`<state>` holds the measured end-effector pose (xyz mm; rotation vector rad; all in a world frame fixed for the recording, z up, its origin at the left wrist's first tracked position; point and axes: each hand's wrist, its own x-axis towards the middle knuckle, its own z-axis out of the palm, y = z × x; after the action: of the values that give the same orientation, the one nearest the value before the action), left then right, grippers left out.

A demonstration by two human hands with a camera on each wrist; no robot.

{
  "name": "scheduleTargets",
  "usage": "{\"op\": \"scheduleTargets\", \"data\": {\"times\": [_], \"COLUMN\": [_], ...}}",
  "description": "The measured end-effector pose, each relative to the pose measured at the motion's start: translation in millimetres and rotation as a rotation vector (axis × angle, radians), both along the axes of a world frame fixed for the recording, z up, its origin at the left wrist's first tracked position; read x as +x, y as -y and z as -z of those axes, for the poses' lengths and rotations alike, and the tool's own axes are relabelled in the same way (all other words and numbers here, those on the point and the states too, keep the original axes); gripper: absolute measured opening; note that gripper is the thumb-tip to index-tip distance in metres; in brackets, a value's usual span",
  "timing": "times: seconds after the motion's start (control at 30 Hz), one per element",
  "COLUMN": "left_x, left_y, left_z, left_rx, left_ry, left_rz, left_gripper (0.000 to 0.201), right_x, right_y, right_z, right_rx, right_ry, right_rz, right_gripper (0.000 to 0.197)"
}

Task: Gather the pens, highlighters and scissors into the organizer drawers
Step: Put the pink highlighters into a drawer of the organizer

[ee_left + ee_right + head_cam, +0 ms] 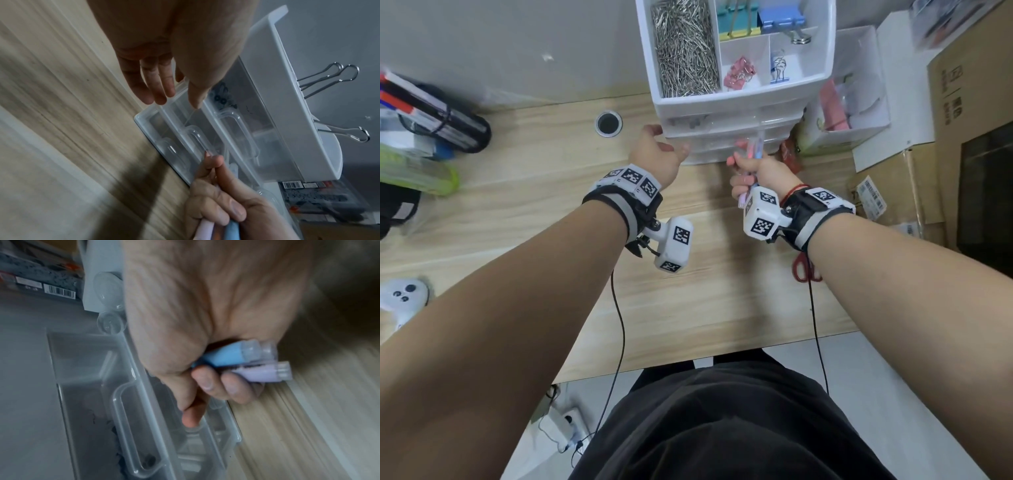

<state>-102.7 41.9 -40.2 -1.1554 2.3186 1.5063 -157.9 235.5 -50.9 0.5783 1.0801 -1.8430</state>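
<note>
Head view: right hand grips highlighters; left hand spread beside organizer.
Advice: pull drawer handle straight, steadying the organizer.

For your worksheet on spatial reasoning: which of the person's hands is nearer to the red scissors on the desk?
Right. The right hand, gripping highlighters, is up at the drawers, its forearm passing over the red scissors. The left hand is across the desk at the organizer's left corner.

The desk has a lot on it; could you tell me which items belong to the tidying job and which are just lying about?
Job:
highlighters gripped in right hand
organizer drawers, left hand beside them
red scissors

Lying about:
paper clips
binder clips
cardboard boxes
game controller
</note>
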Motion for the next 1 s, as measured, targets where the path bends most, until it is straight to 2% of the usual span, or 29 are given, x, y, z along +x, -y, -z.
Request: {"op": "scheduleTargets", "data": {"times": [0.13, 0.23, 0.3, 0.4, 0.47, 0.5, 0.57, 0.67, 0.73, 0.83, 0.9, 1.0], "left_x": [5, 11, 16, 21, 23, 25, 30, 38, 43, 50, 53, 56], "left_y": [-4, -6, -10, -15, -17, -18, -19, -20, -20, -17, -17, -18], "left_z": [-5, -5, -8, -15, -20, -23, -30, -35, -36, -34, -31, -30], "left_rx": [-0.045, -0.103, -0.119, -0.057, -0.001, 0.014, 0.011, 0.015, 0.033, 0.047, 0.065, 0.074], "left_ry": [0.052, 0.118, 0.146, 0.191, 0.211, 0.208, 0.209, 0.236, 0.272, 0.289, 0.290, 0.289], "left_rz": [0.009, 0.069, 0.086, 0.079, 0.068, 0.067, 0.087, 0.099, 0.125, 0.148, 0.167, 0.169], "left_gripper": [0.075, 0.071, 0.060, 0.042, 0.035, 0.029, 0.002, 0.017, 0.017, 0.014, 0.013, 0.013], "right_x": [12, 24, 28, 30, 31, 30, 26, 15, 9, 2, -2, 0], "right_y": [-3, -8, -13, -22, -23, -21, -13, 3, 13, 30, 40, 49], "right_z": [-1, 0, 2, -3, -15, -23, -42, -64, -74, -71, -62, -49], "right_rx": [0.035, 0.094, 0.171, 0.389, 0.445, 0.418, 0.349, 0.455, 0.583, 0.764, 0.846, 0.935], "right_ry": [0.020, 0.018, -0.001, -0.126, -0.181, -0.179, -0.198, -0.411, -0.602, -0.809, -0.786, -0.712], "right_rz": [-0.038, -0.069, -0.131, -0.469, -0.640, -0.658, -0.619, -0.626, -0.755, -1.012, -1.122, -1.117], "right_gripper": [0.019, 0.020, 0.017, 0.012, 0.013, 0.014, 0.019, 0.033, 0.033, 0.020, 0.018, 0.017]}}
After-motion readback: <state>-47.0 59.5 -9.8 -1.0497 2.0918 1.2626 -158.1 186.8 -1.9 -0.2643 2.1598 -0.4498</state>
